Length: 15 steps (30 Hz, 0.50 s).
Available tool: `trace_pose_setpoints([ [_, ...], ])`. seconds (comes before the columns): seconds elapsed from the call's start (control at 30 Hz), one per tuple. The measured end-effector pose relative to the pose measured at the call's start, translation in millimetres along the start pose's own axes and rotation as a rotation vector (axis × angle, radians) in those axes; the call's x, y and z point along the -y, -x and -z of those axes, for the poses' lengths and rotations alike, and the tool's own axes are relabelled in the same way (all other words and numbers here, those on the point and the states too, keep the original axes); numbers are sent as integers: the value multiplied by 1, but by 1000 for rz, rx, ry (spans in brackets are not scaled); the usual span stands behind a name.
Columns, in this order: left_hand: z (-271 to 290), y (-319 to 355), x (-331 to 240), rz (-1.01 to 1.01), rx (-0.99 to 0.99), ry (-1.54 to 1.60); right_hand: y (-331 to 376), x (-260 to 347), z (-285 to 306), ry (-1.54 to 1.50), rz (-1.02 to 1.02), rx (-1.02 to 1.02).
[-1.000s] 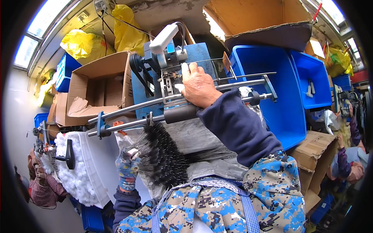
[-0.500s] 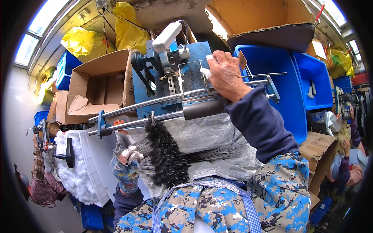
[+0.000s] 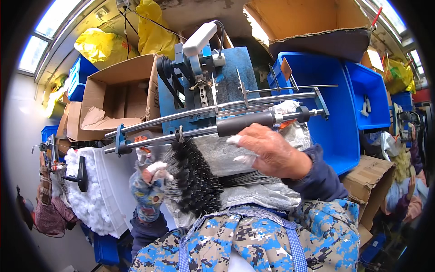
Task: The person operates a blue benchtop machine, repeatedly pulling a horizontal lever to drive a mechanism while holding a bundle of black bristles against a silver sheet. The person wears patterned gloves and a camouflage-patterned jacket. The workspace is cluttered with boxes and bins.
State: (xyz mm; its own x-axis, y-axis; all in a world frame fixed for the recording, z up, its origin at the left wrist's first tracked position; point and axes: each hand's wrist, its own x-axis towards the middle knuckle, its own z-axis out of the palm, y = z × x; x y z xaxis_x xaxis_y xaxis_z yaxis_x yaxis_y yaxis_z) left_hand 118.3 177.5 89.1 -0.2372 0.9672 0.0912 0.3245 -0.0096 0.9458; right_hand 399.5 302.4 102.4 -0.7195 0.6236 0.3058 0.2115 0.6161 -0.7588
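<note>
My right hand (image 3: 274,154) hovers over the lap cloth, just below the black sleeve (image 3: 246,123) on the machine's front rail. Its white-wrapped thumb and finger are stretched apart, with nothing visible between them. My left hand (image 3: 155,181), in a patterned sleeve cover, is curled with white-wrapped fingertips pressed together; whatever it may pinch is too small to make out. Right beside it lies a thick pile of thin black-bristled brushes with wire stems (image 3: 195,179), on a grey cloth (image 3: 251,157) over my lap. Beyond stands a blue bench machine (image 3: 238,65) with a motor, belt and metal rails.
An open cardboard box (image 3: 118,93) stands left of the machine, a large blue bin (image 3: 337,136) right of it. A white tub (image 3: 108,181) of white fluffy pieces, with a black crank handle (image 3: 82,174), is at left. Other people work at both sides.
My right hand has left the wire rod and bracket at the machine and come down toward me, over the lap cloth. My left hand stays by the brush pile, its fingers slightly shifted.
</note>
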Motion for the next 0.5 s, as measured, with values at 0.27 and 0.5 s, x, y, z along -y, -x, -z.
trace_pose_setpoints([
  [0.27,-30,-23,-30,-209,342,-359,-32,31,-17,-1197,-101,-358],
  [0.5,-5,-15,53,-208,474,-674,-79,-63,1,656,-168,-198],
])
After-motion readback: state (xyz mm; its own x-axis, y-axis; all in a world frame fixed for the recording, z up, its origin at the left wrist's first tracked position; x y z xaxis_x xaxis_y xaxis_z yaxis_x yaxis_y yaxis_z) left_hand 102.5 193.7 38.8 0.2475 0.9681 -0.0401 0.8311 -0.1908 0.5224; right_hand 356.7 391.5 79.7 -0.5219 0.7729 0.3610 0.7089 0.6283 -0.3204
